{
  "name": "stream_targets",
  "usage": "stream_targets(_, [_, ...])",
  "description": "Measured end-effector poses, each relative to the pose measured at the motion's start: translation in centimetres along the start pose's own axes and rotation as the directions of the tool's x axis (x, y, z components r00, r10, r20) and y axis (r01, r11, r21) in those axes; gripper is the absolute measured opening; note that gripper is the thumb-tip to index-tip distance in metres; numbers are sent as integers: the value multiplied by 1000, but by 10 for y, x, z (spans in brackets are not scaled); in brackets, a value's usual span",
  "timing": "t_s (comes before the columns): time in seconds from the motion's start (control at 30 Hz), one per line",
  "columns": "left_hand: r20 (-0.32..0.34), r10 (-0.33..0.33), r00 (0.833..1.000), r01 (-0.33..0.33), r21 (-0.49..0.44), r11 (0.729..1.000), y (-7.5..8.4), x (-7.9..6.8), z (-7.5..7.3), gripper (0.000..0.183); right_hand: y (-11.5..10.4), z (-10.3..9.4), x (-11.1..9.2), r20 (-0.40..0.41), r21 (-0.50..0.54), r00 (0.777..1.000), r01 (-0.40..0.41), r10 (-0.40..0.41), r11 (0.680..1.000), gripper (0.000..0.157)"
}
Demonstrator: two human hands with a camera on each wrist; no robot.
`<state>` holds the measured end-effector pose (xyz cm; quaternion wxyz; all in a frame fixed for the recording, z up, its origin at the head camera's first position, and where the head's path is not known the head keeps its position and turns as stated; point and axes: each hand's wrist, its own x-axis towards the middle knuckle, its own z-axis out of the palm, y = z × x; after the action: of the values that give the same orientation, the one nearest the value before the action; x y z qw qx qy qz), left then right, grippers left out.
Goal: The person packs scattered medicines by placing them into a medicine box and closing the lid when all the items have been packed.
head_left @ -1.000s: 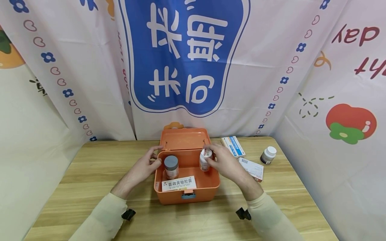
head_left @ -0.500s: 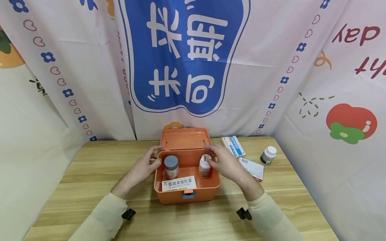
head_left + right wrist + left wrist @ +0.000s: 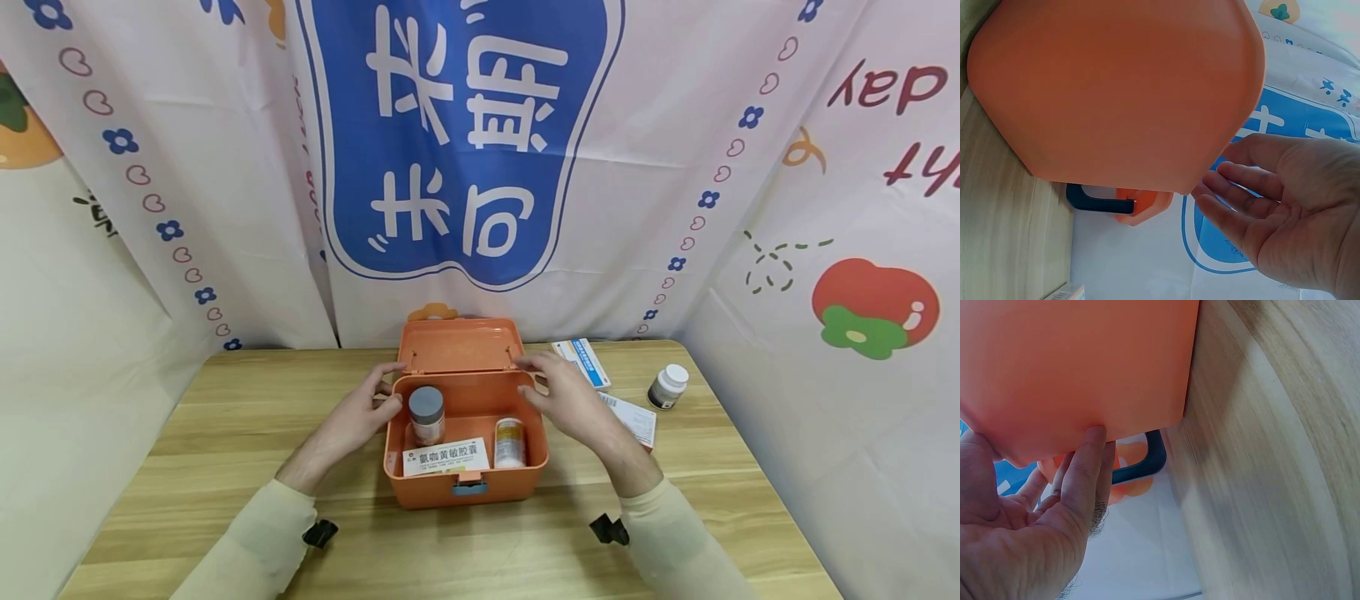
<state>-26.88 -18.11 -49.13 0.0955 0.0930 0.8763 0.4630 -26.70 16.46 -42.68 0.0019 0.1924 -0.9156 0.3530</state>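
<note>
The orange lidded plastic box stands on the table with its lid folded back. My left hand holds its left rim, thumb over the edge; in the left wrist view a fingertip touches the outer wall. My right hand, holding nothing, is at the right back corner with fingers spread. Inside the box, a white pill bottle with a yellowish label sits at the front right. A grey-capped bottle stands at the back left, and a white medicine carton leans along the front.
Right of the box, a blue-and-white medicine carton and another white carton, partly behind my right hand, lie on the wooden table. A white-capped dark bottle stands farther right. A printed curtain hangs behind.
My right hand let go of the white bottle, which went down into the box and now sits at its front right. The right hand moved slightly right; the left hand stayed put.
</note>
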Motion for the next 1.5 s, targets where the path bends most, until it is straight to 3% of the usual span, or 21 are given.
stream_targets(1.0, [-10, 8, 1000, -8, 14, 1000, 0, 1, 1, 58, -5, -2, 2, 31, -18, 999, -11, 12, 1000, 44])
stream_targets(1.5, [-9, 12, 1000, -11, 22, 1000, -1, 0, 0, 59, 20, -19, 4, -62, 41, 998, -29, 31, 999, 46])
